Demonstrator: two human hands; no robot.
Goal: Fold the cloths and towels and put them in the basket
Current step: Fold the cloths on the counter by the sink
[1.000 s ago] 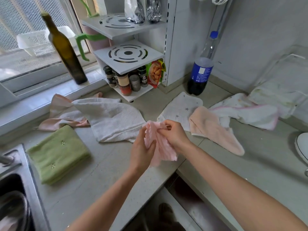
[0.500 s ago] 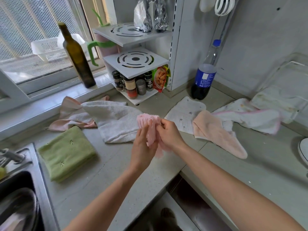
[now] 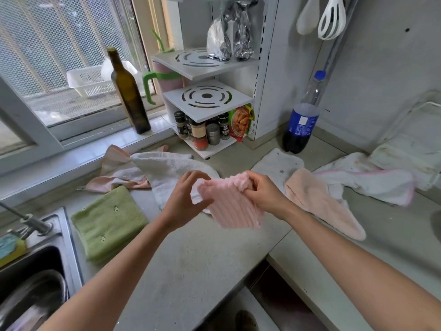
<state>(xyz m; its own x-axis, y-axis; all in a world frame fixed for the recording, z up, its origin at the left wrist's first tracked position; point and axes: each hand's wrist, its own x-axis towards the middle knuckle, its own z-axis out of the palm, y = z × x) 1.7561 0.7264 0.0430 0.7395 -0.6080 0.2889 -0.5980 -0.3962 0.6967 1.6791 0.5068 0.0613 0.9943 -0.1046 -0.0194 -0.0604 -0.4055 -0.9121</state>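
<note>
While I look down at the counter point(image 3: 195, 254), both hands hold a small pink cloth point(image 3: 230, 204) in the air above it — soft, ribbed in straight lines, hanging as a rough square. My right hand point(image 3: 263, 193) pinches its bunched upper corner; my left hand point(image 3: 183, 199) grips the opposite edge between thumb and curled fingers. A folded green towel point(image 3: 108, 222) lies near the sink point(image 3: 65, 240).
</note>
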